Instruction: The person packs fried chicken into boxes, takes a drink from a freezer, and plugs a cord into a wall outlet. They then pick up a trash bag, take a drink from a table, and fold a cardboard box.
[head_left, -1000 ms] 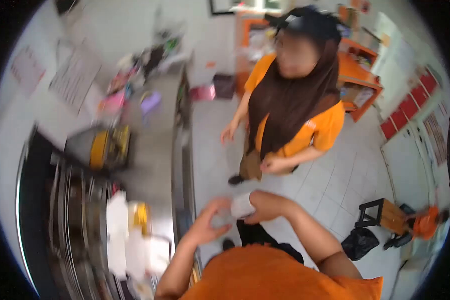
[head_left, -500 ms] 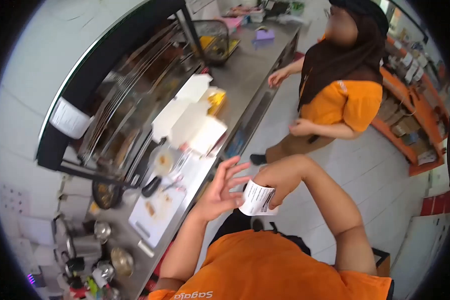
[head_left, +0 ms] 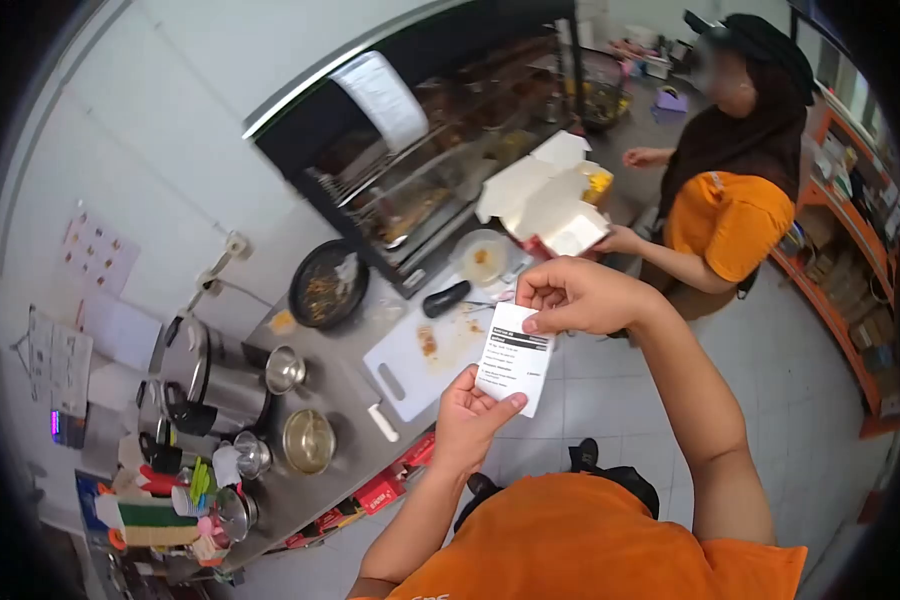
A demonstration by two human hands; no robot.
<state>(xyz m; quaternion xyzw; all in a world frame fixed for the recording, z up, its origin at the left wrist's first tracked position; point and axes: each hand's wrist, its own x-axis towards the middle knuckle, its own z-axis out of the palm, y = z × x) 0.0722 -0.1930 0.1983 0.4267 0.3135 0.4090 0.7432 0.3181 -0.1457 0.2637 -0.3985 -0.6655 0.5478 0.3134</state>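
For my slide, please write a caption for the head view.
Both hands, left hand and right hand, hold a printed receipt beside a kitchen counter.

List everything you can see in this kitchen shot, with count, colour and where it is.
receipt: one, white with black print, held between both hands above the counter edge
cutting board: one, white with food stains, on the steel counter
knife: one, black handle, beside the board
pan: one, black, with food in it, left of the warmer
food warmer: one, black frame with glass, along the wall
takeaway boxes: several, white, open, on the counter by the warmer
metal pots: several, silver, at the counter's left end
co-worker: one, orange shirt, dark headscarf, standing at the counter
shelves: orange, right wall
left hand: holds the receipt's lower edge
right hand: pinches the receipt's top edge
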